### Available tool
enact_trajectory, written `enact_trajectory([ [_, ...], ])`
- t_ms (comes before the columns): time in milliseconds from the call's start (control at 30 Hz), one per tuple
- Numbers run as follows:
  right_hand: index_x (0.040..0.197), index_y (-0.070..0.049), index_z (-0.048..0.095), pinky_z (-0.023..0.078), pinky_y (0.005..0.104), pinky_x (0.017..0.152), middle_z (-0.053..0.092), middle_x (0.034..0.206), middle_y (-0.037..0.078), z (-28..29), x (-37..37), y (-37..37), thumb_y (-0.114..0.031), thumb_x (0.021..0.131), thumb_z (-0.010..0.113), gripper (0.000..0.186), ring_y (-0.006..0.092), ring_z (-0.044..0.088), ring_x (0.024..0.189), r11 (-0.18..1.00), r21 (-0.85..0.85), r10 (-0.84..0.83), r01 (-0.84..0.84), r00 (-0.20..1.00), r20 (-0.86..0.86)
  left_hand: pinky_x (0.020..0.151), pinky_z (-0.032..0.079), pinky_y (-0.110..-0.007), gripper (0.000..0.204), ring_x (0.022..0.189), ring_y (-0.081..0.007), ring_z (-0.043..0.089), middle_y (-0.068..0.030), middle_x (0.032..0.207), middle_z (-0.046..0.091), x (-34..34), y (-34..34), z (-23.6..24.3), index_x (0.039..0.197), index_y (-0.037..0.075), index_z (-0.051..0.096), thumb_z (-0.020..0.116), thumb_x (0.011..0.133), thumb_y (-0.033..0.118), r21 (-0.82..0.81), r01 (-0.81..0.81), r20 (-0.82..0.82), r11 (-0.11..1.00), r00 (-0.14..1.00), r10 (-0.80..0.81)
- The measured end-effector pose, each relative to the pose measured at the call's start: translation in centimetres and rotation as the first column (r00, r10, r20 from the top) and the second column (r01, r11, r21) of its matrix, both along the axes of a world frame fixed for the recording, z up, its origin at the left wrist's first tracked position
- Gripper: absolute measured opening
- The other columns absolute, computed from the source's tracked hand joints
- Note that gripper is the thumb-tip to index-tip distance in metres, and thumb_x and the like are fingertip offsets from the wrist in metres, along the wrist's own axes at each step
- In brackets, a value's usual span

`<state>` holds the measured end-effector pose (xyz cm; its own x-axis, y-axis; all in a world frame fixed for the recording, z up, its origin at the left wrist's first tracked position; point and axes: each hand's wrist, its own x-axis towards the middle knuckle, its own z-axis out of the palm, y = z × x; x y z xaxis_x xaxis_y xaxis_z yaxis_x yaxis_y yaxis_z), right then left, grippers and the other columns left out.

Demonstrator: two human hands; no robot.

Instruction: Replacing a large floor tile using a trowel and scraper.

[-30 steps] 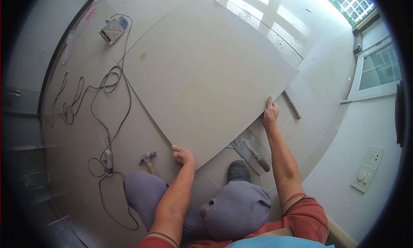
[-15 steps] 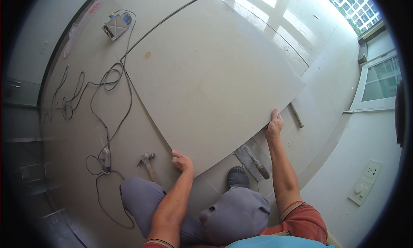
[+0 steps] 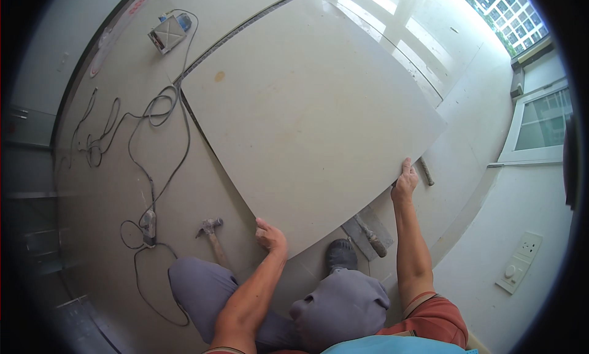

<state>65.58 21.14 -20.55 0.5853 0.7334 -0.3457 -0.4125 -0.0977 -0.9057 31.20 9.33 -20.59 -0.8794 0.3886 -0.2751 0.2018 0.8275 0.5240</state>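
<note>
A large pale floor tile [image 3: 313,121] fills the middle of the view, its near edge raised above the floor. My left hand [image 3: 270,236] grips its near left edge, thumb on top and the other fingers hidden beneath. Farther right, my right hand [image 3: 405,180] holds the near right edge the same way. Along the tile's far left side a dark gap with a ridged grey strip [image 3: 245,24] shows. Partly under the near edge lies a trowel [image 3: 370,234] with a worn handle. Another tool handle [image 3: 426,172] sticks out beside my right hand.
A claw hammer [image 3: 212,238] lies left of my knee. A grey cable [image 3: 182,154] loops across the left floor to a dusty power tool [image 3: 148,227]. A metal box-like device [image 3: 168,34] stands at far left. The right wall carries a socket plate [image 3: 519,262] below a window [image 3: 543,118].
Both hands have shifted the tile a little to the right. The gap along its far left side is wider, with more of the ridged strip showing.
</note>
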Motion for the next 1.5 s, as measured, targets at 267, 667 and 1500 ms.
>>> enact_trajectory([
  [267, 0.081, 0.002, 0.058, 0.038, 0.0232, 0.049, 0.057, 0.069, 0.002, 7.1, 0.5, 0.8, -0.030, 0.093, 0.054, 0.034, 0.0079, 0.049, 0.056, 0.985, -0.160, -0.020, 0.068, 0.959, 0.283, 0.080, 0.045, -0.045, 0.054, 0.095, -0.0437, 0.057, -0.0302, 0.101, 0.060, 0.8, -0.6, 6.8, 0.104, -0.013, 0.056, 0.034, 0.097, 0.036, 0.103, 0.053, 0.181, 0.993, 0.981, -0.071],
  [667, 0.081, 0.005, 0.061, 0.031, 0.0229, 0.040, 0.051, 0.059, 0.002, 41.7, -7.9, 12.3, -0.023, 0.085, 0.059, 0.028, 0.0080, 0.042, 0.045, 0.972, -0.192, 0.216, -0.134, 0.831, 0.513, 0.077, 0.048, -0.031, 0.031, 0.084, -0.0176, 0.059, -0.0090, 0.095, 0.062, -11.9, 9.1, 36.5, 0.099, -0.003, 0.057, 0.046, 0.095, 0.026, 0.301, -0.046, 0.830, 0.953, 0.505, -0.238],
  [1500, 0.101, 0.001, 0.058, 0.035, 0.0204, 0.040, 0.057, 0.071, 0.006, 70.1, -28.1, 47.2, -0.032, 0.093, 0.050, 0.035, 0.0098, 0.051, 0.055, 0.739, -0.537, 0.666, -0.406, 0.560, 0.493, 0.047, 0.050, -0.026, 0.031, 0.055, -0.0178, 0.059, -0.0137, 0.074, 0.059, -26.8, 36.4, 57.6, 0.110, -0.007, 0.049, 0.045, 0.094, 0.019, 0.215, -0.953, 0.973, 0.211, 0.191, -0.131],
])
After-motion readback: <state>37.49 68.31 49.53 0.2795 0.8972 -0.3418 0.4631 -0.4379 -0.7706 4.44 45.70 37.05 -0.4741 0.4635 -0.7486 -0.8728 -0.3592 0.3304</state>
